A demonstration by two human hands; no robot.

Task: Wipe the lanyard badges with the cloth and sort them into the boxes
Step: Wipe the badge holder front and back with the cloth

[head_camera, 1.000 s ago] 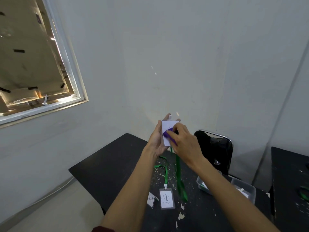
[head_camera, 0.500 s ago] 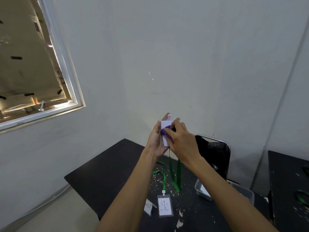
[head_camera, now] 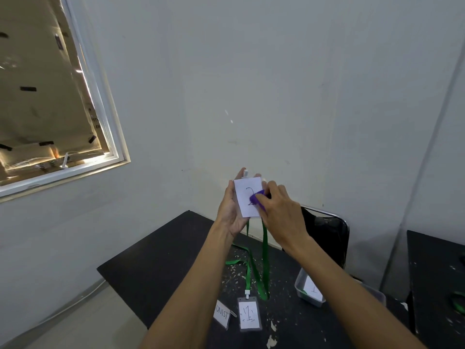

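My left hand (head_camera: 230,212) holds a white badge marked 2 (head_camera: 245,197) upright in front of me, fingers behind it and thumb along its left edge. My right hand (head_camera: 281,212) pinches a small purple cloth (head_camera: 257,198) and presses it on the badge's lower right part. The badge's green lanyard (head_camera: 264,258) hangs down to the black table (head_camera: 161,268). A second badge marked 1 (head_camera: 249,314) lies flat on the table with its own green strap. A clear plastic box (head_camera: 310,290) on the right holds a card marked 1.
A small white name card (head_camera: 222,315) stands beside the lying badge. A black chair (head_camera: 327,238) stands behind the table against the wall. Another black table (head_camera: 435,285) at the right carries a green strap. Pale flakes litter the tabletop.
My right hand has slid the cloth down and to the right across the badge, uncovering the 2. The view has shifted, so the table sits lower in frame.
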